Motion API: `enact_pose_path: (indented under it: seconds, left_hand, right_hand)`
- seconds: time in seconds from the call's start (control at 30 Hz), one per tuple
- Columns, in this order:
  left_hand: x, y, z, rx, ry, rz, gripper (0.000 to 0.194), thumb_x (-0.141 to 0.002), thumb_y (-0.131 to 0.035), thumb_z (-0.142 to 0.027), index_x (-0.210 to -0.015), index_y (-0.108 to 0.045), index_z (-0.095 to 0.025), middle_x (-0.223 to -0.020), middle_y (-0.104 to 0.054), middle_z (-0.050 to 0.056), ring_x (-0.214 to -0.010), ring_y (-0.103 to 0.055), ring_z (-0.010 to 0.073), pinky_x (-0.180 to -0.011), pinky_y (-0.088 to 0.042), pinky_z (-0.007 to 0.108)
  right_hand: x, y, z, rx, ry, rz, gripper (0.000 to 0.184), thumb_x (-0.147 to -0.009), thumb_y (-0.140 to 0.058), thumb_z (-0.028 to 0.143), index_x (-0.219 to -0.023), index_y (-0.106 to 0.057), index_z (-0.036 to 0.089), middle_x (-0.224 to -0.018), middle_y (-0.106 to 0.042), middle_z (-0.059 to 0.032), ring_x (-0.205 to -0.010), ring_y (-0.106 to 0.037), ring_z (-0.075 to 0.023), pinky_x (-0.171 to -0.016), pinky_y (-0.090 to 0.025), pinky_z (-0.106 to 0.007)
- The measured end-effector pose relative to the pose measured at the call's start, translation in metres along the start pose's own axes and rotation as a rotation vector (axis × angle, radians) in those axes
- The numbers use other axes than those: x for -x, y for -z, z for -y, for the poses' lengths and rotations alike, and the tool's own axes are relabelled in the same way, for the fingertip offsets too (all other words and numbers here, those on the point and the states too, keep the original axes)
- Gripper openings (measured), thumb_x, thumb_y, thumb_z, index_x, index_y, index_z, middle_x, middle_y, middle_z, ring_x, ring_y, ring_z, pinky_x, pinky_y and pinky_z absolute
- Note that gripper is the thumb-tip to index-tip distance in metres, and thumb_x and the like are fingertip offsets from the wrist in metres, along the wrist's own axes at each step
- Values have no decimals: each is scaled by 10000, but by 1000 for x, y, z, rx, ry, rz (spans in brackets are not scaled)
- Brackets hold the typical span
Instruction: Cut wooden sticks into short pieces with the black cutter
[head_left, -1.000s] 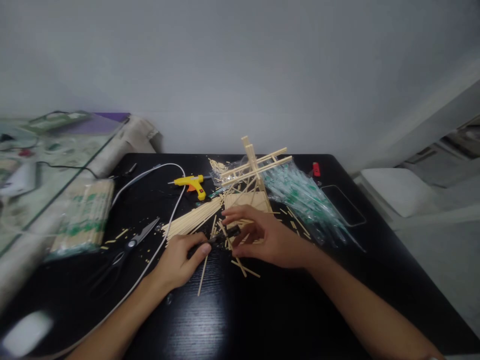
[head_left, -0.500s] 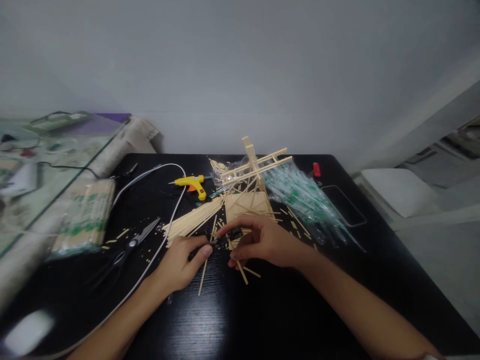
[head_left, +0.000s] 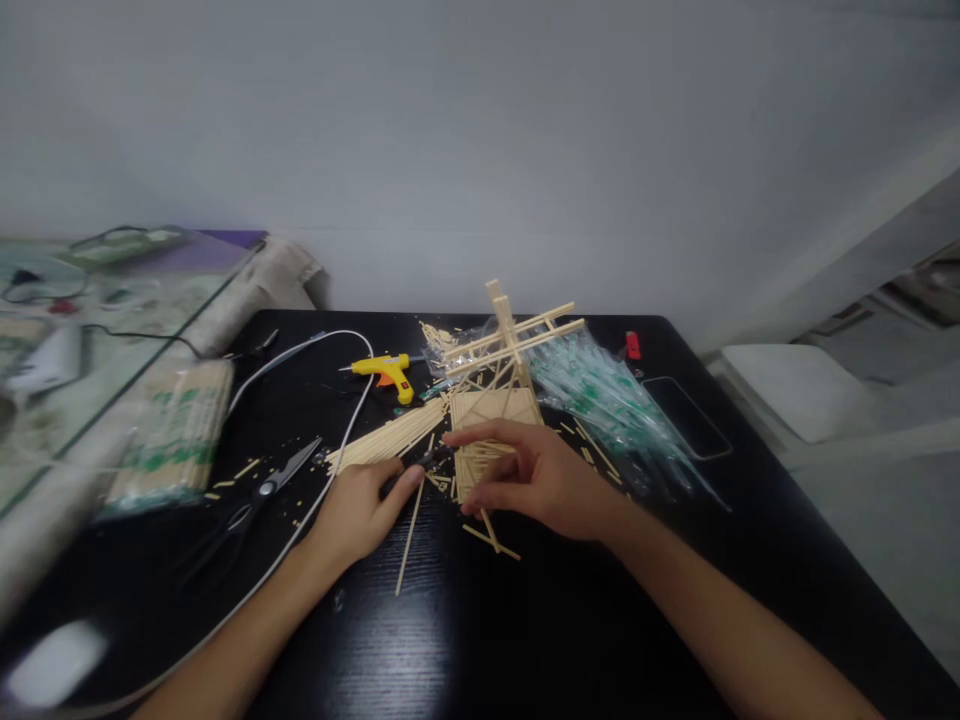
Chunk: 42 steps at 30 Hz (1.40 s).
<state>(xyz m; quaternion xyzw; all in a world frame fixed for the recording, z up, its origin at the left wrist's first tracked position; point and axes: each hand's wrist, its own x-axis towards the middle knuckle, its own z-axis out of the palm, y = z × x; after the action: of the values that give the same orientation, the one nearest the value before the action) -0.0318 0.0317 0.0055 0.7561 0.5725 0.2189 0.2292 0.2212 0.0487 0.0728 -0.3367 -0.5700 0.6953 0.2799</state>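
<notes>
My left hand [head_left: 362, 512] is closed around a small black hand tool [head_left: 435, 458], its kind hard to make out. My right hand [head_left: 529, 480] hovers over a pile of thin wooden sticks [head_left: 480, 462], index finger stretched toward the tool's tip and thumb well apart from it. Under its fingers lies a loose stick [head_left: 489, 532], crossed by another; I see nothing gripped there. Behind the hands stands a frame of glued sticks [head_left: 510, 335] on a flat stick base [head_left: 499, 403]. A bundle of long sticks [head_left: 390, 432] fans out to the left.
A yellow glue gun [head_left: 386, 372] lies behind the left hand. Scissors [head_left: 266, 490] lie open at left beside a white cable [head_left: 341, 465] and a wrapped stick pack [head_left: 176, 430]. Green-and-clear plastic wrappers [head_left: 607, 395], a phone-like dark slab [head_left: 686, 415] and a red object [head_left: 633, 345] are right.
My right hand has opened, its fingers coming away from the black tool and the stick. The tool now sits more with my left hand. The view has shifted slightly.
</notes>
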Motion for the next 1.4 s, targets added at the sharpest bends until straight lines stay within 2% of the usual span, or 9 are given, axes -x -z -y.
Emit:
enact_pose_path:
  seconds: [0.23, 0.37, 0.43, 0.57, 0.73, 0.87, 1.0, 1.17, 1.4]
  left_hand:
    - [-4, 4, 5, 34, 128, -171, 555, -1008, -338, -528, -615, -546, -195, -570, -585, 2, -587, -526, 164, -607, -356, 286]
    - [-3, 3, 4, 41, 109, -163, 544, -1014, -343, -515, -628, -551, -194, -573, -572, 1, -602, -522, 164, -615, -355, 287]
    - [-2, 3, 2, 46, 92, -158, 537, -1017, -347, -512, -635, -554, -194, -582, -572, 0, -610, -524, 165, -625, -357, 289]
    - [0, 4, 1, 50, 94, -153, 530, -1014, -359, -507, -630, -545, -193, -597, -577, 0, -620, -534, 163, -636, -361, 289]
    - [0, 3, 1, 65, 108, -141, 532, -1013, -354, -519, -638, -540, -191, -594, -569, -8, -611, -539, 156, -625, -357, 284]
    - [0, 2, 1, 64, 112, -137, 540, -1007, -351, -537, -631, -532, -193, -578, -553, -14, -599, -535, 155, -617, -358, 283]
    - [0, 3, 0, 46, 114, -137, 547, -1001, -353, -541, -616, -531, -195, -558, -544, -14, -580, -524, 155, -606, -352, 285]
    - [0, 4, 0, 42, 116, -129, 530, -996, -369, -528, -634, -566, -195, -566, -574, -8, -583, -530, 160, -606, -352, 289]
    - [0, 3, -1, 46, 111, -116, 537, -1001, -358, -535, -627, -545, -199, -562, -562, -13, -587, -531, 158, -605, -359, 281]
  right_hand:
    - [-12, -1, -21, 303, 3, -65, 452, -807, -749, 120, -1244, -695, 221, -857, -785, -27, -761, -767, -189, -701, -577, -280]
    - [-21, -5, -38, 469, 3, -78, 551, -798, -696, 32, -1296, -686, 267, -1332, -695, -70, -794, -749, -161, -807, -585, -320]
    - [-22, -6, -42, 516, -1, -89, 619, -792, -699, 25, -1350, -655, 288, -1411, -647, -71, -790, -739, -159, -835, -582, -338]
    - [-23, -5, -44, 493, -17, -139, 580, -792, -729, 64, -1335, -646, 250, -1230, -736, -72, -776, -738, -164, -834, -578, -338]
    - [-24, -6, -47, 335, 3, -189, 289, -771, -808, 161, -1044, -715, 178, -974, -752, -53, -822, -742, -184, -795, -587, -319]
    - [-23, -5, -44, 291, 7, -176, 318, -781, -795, 152, -1086, -712, 189, -842, -743, -21, -785, -735, -180, -774, -588, -316]
    - [-19, 11, -27, 474, 32, -226, 208, -830, -738, 144, -1030, -736, 199, -902, -780, -46, -819, -752, -199, -779, -586, -328]
    - [-16, 40, -11, 841, 72, -392, 132, -852, -726, 122, -964, -740, 189, -906, -795, -67, -858, -756, -224, -850, -564, -369]
    - [-22, 47, -22, 1158, 24, -297, 129, -845, -713, 71, -910, -749, 176, -952, -786, -80, -924, -721, -243, -848, -497, -341]
